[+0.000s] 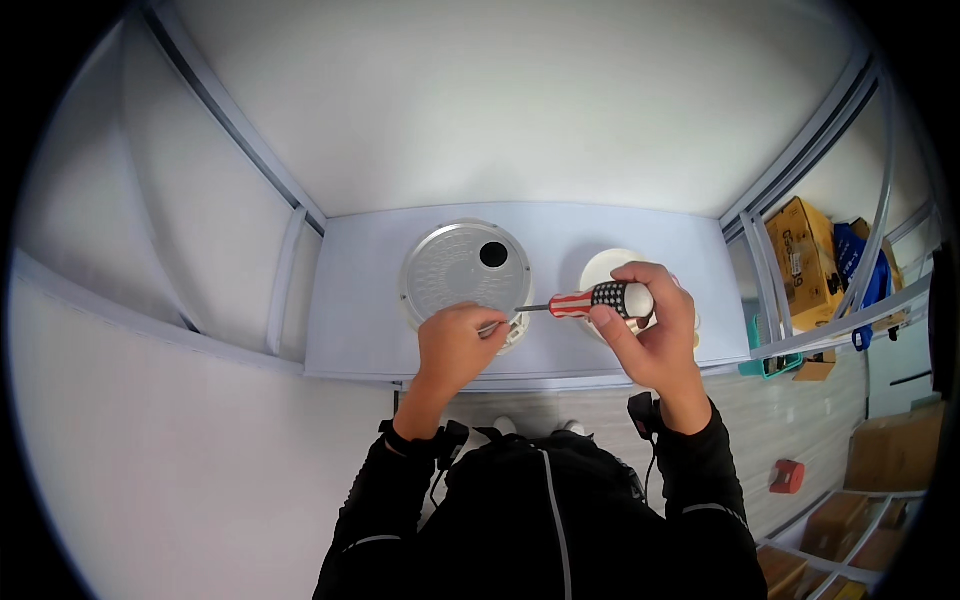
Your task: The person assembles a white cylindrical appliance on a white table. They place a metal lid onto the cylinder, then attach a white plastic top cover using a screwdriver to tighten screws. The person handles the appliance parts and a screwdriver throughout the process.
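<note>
In my right hand [660,335] is a screwdriver [590,302] with a short, thick handle patterned in red and white stripes and white stars on black. Its thin shaft points left, the tip close to the fingers of my left hand [458,345]. Those fingers are pinched over the near edge of a round silver metal disc [450,265] with a black circle on it. A small light piece shows at the fingertips, too small to name. Partly hidden behind my right hand lies a round white part [603,268], shaped like a lid or dish.
Everything lies on a pale table [345,300] against a white wall, with grey frame posts at both sides. To the right are a yellow-brown carton [803,262], a blue bag [870,275] and a teal basket [773,363]. A red stool [787,476] stands on the floor.
</note>
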{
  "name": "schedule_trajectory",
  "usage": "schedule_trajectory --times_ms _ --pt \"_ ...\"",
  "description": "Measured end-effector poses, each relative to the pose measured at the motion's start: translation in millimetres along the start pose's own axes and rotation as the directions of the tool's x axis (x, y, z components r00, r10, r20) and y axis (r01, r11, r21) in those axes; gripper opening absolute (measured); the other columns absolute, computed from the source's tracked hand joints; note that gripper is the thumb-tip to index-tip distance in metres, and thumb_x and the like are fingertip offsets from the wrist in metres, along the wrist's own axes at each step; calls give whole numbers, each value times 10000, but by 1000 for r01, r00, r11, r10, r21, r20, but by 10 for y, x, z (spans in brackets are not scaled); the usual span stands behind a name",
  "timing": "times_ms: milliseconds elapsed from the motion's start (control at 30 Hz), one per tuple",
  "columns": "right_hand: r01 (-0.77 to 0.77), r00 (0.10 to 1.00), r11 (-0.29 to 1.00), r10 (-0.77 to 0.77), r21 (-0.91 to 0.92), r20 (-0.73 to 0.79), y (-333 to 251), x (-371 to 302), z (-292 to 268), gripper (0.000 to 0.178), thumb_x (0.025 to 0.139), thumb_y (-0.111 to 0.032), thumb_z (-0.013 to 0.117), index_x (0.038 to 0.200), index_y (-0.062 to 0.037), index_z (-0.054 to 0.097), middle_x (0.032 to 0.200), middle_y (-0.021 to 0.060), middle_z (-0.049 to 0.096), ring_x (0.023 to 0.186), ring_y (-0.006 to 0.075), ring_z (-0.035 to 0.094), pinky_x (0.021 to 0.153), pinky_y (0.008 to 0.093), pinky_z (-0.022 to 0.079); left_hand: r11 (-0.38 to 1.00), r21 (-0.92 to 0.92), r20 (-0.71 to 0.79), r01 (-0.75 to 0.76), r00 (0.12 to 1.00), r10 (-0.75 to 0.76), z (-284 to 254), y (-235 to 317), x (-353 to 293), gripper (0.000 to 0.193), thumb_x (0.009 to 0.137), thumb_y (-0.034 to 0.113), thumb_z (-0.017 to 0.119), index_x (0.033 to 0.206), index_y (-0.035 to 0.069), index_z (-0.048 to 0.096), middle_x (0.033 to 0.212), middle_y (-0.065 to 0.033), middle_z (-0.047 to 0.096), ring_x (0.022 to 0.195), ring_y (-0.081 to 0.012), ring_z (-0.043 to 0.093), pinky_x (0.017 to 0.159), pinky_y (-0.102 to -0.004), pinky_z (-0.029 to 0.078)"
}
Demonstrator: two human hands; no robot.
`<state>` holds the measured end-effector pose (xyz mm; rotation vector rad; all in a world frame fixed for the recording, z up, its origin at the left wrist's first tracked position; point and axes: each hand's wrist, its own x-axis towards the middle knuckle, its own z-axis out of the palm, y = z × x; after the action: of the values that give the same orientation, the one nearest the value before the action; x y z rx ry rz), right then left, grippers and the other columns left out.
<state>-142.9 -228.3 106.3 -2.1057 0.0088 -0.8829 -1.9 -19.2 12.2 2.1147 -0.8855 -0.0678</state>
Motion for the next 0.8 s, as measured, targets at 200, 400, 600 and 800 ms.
schedule_trajectory --times_ms 200,400,600,800 --pt "-44 998 999 44 -20 39 12 130 161 339 855 -194 856 1074 -38 650 760 72 706 646 184 667 591 280 492 999 -6 20 41 999 -41 -11 16 -4 107 822 199 795 904 136 821 804 -45 721 744 -268 705 646 -384 534" --pt "-6 993 992 20 -123 113 -78 209 218 344 849 -237 855 1060 -50 658 689 54 677 568 200 639 542 292 461 1000 24 10 12 1000 -13 0 -20 -8 116 820 200 809 913 132 822 800 -46 727 719 -251 723 642 -360 546" --pt "42 991 984 -20 -172 130 -64 243 243 349 856 -272 847 1054 -57 657 648 42 655 526 210 611 509 307 436 1000 17 12 10 1000 -10 6 -25 -18 114 823 203 810 910 130 822 802 -45 730 725 -256 724 639 -361 545" --pt "55 989 978 -26 -203 145 -64 268 244 346 862 -287 841 1049 -63 655 639 38 649 526 223 611 509 323 437 1000 25 5 -1 1000 1 7 -33 -14 110 823 204 804 903 130 822 788 -40 722 730 -260 711 638 -368 538"
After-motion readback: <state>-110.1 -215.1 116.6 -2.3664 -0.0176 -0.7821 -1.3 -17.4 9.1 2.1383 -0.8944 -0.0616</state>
